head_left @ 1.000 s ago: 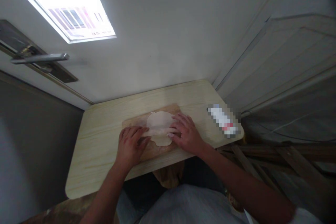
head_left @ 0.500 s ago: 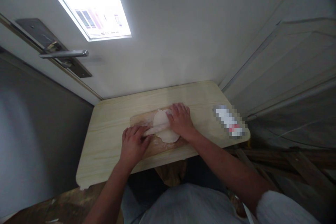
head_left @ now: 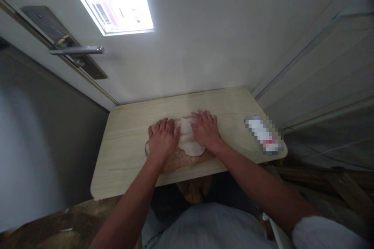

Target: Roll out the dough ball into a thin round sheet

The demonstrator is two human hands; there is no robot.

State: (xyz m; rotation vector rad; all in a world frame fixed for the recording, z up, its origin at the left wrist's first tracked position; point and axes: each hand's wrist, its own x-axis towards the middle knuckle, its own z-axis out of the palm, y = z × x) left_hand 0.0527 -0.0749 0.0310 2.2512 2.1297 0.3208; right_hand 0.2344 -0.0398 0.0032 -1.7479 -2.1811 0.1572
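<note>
A flat, pale sheet of dough (head_left: 193, 148) lies on a floured wooden board (head_left: 177, 162). Across the dough runs a light rolling pin (head_left: 186, 137), showing only in the gap between my hands. My left hand (head_left: 163, 136) covers the pin's left end, its fingers pointing forward and its thumb beside the dough. On the other end rests my right hand (head_left: 206, 129), palm down, with its thumb over the dough's upper right edge. Both ends of the pin are hidden beneath the hands.
The board sits on a small light wood table (head_left: 122, 144) with rounded corners. A pixelated white and red item (head_left: 263, 134) lies at its right end. Behind the table stands a door with a metal handle (head_left: 77, 50) and a bright window (head_left: 122, 0).
My left hand has moved forward and right, closer to my right hand, with its fingers straighter. The pin lies more level across the dough. The camera view has shifted slightly.
</note>
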